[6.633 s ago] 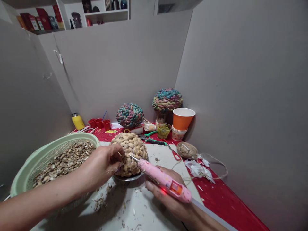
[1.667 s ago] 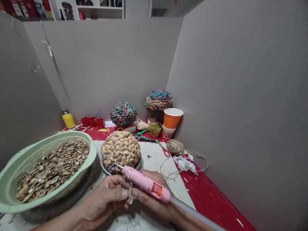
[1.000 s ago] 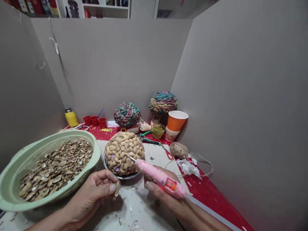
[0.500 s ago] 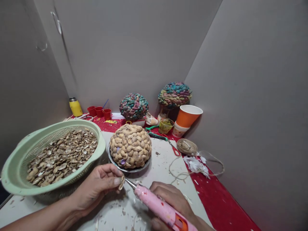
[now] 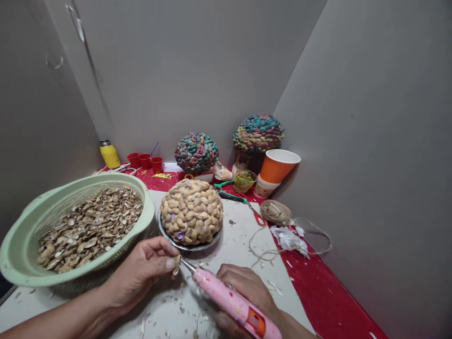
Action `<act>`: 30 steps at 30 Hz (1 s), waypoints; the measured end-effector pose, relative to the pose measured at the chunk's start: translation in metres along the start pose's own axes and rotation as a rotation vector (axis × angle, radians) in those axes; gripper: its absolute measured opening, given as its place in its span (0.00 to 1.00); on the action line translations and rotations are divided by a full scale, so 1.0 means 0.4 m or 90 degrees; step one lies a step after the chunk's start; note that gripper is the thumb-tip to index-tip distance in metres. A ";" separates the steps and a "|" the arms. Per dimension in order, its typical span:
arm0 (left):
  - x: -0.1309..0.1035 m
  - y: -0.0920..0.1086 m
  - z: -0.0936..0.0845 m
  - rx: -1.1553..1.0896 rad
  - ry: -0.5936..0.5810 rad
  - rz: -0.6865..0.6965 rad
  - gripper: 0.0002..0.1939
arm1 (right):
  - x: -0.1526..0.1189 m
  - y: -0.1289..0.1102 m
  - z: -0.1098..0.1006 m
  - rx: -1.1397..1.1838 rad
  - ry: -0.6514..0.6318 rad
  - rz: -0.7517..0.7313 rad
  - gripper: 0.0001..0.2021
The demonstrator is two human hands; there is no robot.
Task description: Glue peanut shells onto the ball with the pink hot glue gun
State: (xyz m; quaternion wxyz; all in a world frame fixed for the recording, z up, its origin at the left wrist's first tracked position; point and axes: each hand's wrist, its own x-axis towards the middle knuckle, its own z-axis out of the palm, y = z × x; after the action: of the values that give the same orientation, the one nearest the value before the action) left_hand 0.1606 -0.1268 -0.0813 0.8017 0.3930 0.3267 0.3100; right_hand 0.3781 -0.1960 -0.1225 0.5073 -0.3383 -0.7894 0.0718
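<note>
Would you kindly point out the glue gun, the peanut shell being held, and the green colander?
glue gun (image 5: 229, 299), head view, middle of the pink barrel.
peanut shell (image 5: 177, 264), head view, its pale face beside the left thumb.
green colander (image 5: 146, 221), head view, right part of the rim.

Left hand (image 5: 141, 273) pinches a peanut shell (image 5: 177, 264) against the glue gun (image 5: 229, 301) tip.

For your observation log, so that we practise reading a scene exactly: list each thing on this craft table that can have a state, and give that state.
left hand: pinching a peanut shell
right hand: gripping the pink glue gun, nozzle at the shell
green colander: heaped with shells
shell-covered dome: on a metal plate, small purple gaps showing
orange cup: upright on stacked cups
scissors: lying flat
twine: partly unwound
</note>
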 end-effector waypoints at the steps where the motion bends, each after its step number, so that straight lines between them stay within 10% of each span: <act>1: -0.001 0.000 0.001 0.000 0.002 0.001 0.12 | 0.000 0.000 0.001 0.003 0.003 -0.003 0.19; 30: 0.001 0.002 0.004 0.058 0.012 0.036 0.13 | -0.001 0.005 0.004 -0.101 -0.013 0.005 0.18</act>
State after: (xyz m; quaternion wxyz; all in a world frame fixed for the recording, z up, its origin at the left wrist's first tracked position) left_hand 0.1621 -0.1268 -0.0800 0.7707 0.4351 0.3368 0.3212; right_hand 0.3778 -0.1944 -0.1246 0.4708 -0.3798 -0.7962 0.0146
